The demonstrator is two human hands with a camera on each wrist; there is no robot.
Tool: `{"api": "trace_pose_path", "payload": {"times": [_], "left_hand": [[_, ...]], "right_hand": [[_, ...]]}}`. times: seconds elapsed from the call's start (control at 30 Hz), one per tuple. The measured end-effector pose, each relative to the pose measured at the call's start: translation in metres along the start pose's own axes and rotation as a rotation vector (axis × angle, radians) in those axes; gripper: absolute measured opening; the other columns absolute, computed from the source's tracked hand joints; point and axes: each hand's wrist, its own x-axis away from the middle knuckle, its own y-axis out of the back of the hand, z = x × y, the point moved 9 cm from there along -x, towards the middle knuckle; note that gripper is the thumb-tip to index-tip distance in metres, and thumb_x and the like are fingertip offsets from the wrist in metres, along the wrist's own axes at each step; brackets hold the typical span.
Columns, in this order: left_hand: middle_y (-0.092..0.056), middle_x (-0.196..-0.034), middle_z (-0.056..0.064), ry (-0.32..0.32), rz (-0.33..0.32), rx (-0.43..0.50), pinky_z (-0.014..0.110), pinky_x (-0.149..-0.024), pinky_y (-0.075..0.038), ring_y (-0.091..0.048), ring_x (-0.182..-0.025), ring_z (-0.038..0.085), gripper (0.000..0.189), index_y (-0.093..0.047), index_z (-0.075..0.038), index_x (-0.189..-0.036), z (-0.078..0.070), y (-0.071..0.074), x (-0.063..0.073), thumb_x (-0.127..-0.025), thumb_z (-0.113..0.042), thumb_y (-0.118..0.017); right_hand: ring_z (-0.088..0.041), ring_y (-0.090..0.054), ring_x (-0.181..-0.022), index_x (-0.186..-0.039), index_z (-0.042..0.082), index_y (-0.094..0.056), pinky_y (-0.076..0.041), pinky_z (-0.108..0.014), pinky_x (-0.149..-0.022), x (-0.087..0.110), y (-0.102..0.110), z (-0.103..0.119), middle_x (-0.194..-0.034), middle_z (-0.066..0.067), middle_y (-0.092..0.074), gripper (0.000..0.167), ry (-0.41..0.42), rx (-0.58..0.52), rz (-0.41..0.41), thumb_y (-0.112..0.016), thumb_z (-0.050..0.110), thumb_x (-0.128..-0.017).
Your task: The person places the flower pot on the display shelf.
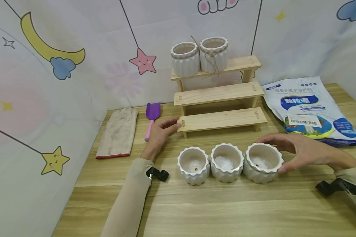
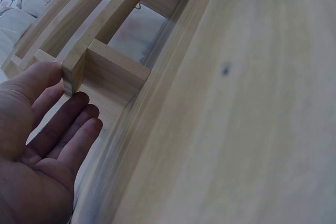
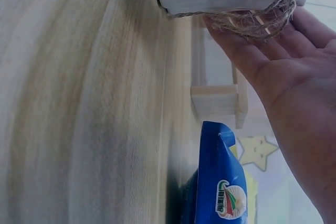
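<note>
A wooden three-tier plant stand (image 1: 222, 120) stands on the table. My left hand (image 1: 161, 133) is at the left end of its lowest shelf; in the left wrist view, thumb and fingertips hold the shelf's corner (image 2: 73, 72), the other fingers loosely bent below. Three white scalloped pots line up before the stand: a left one (image 1: 193, 166), a middle one (image 1: 227, 163) and a right one (image 1: 262, 163). My right hand (image 1: 302, 149) grips the right pot, thumb at its front side and fingers behind. Twine (image 3: 262, 27) circles that pot by the fingers in the right wrist view.
Two more white pots (image 1: 185, 61) with twine sit on the top shelf. A fertilizer bag (image 1: 314, 112) lies right of the stand, behind my right hand. To the left are a purple trowel (image 1: 153, 112) and a cloth glove (image 1: 118, 131). A printed curtain (image 1: 86, 108) hangs behind.
</note>
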Motion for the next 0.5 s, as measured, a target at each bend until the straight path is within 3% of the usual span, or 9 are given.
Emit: {"api": "trace_pose_path", "payload": {"times": [0.3, 0.5], "left_hand": [[-0.075, -0.129, 0.009, 0.008, -0.003, -0.006, 0.023, -0.093, -0.053, -0.069, -0.116, 0.017, 0.037, -0.075, -0.001, -0.129, -0.0002, 0.0007, 0.0008, -0.094, -0.009, -0.083], [-0.075, -0.128, 0.010, 0.013, -0.002, -0.007, 0.023, -0.094, -0.053, -0.069, -0.115, 0.017, 0.037, -0.075, -0.002, -0.129, 0.0004, 0.0005, 0.0005, -0.094, -0.010, -0.083]], "right_hand": [[-0.013, -0.059, -0.133, -0.151, 0.006, -0.053, -0.046, -0.021, -0.108, -0.0001, 0.0020, -0.0014, -0.146, -0.011, -0.062, 0.082, -0.032, 0.029, -0.024, -0.090, -0.005, -0.079], [-0.013, -0.059, -0.133, -0.151, 0.006, -0.053, -0.045, -0.019, -0.107, -0.0008, 0.0027, 0.0027, -0.144, -0.015, -0.063, 0.083, -0.001, 0.046, -0.040, -0.090, -0.006, -0.078]]}}
